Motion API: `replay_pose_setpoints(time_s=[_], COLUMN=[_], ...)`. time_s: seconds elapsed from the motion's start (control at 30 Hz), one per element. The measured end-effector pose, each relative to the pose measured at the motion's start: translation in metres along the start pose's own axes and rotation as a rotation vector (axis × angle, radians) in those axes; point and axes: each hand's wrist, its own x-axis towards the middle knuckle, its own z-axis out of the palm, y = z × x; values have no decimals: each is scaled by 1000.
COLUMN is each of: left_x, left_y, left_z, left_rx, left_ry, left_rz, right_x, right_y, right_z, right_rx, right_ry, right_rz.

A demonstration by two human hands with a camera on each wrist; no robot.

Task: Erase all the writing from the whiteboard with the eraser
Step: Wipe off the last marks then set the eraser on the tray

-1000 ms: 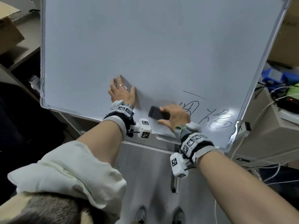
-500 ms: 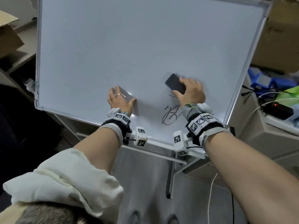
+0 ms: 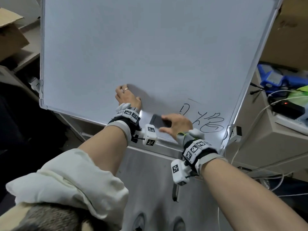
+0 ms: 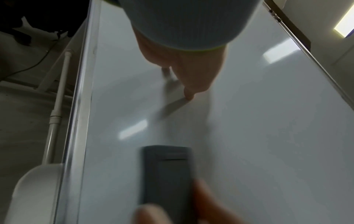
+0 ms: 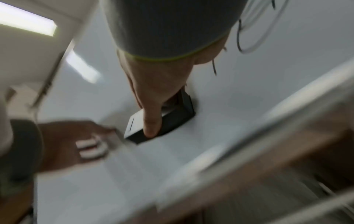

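The whiteboard (image 3: 150, 47) leans tilted on its stand. Black handwriting (image 3: 208, 121) remains in its lower right corner, with a thin stroke above it. My right hand (image 3: 175, 124) grips the dark eraser (image 3: 155, 120) and holds it flat on the board near the bottom edge, just left of the writing. In the right wrist view the fingers (image 5: 151, 118) curl over the eraser (image 5: 178, 121). My left hand (image 3: 127, 97) lies flat on the board, left of the eraser. The left wrist view shows the eraser (image 4: 166, 174) blurred on the board (image 4: 258, 121).
A cardboard box (image 3: 10, 34) sits on shelves at the left. At the right a desk holds a blue device (image 3: 275, 79), a black box (image 3: 288, 109) and loose white cables (image 3: 246, 130). A white clamp (image 3: 235, 134) holds the board's lower right corner. My shoes (image 3: 139, 220) show below.
My right hand swept the eraser from above the writing down and left to the board's bottom edge. Part of the left character is wiped away. The left hand stays flat on the board.
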Motion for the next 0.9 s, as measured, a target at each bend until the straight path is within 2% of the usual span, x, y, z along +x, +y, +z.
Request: replay_pose_setpoints(time_s=[0.13, 0.2, 0.27, 0.4, 0.53, 0.6, 0.67, 0.73, 0.77, 0.83, 0.9], left_x=[-7, -9, -11, -11, -14, -19, -20, -23, -25, -27, -28], left_y=[8, 11, 12, 9, 12, 17, 24, 30, 33, 40, 44], left_z=[3, 6, 13, 20, 16, 13, 13, 14, 14, 16, 19], left_rx=[-23, 16, 56, 78, 62, 77, 50, -7, -19, -1, 30], left_ry=[-50, -84, -93, -85, -84, -12, -32, -127, -153, -171, -171], left_rz=[-36, -53, -51, -48, -31, 30, 96, 109, 107, 96, 88], right_x=[31, 41, 41, 14, -25, -38, -36, -28, -21, -6, 5], right_y=[30, 46, 55, 49, 33, 28, 30, 36, 43, 61, 81], right_z=[-67, -92, -91, -47, 0, 12, 6, -20, -39, -79, -109], right_rx=[95, 67, 40, 15, 5, -24, -44, -9, 28, 80, 49], right_ry=[382, 422, 382, 234, -49, -158, -177, -88, 9, 215, 323], right_rz=[92, 163, 200, 101, -5, -15, 1, 17, 23, 37, 72])
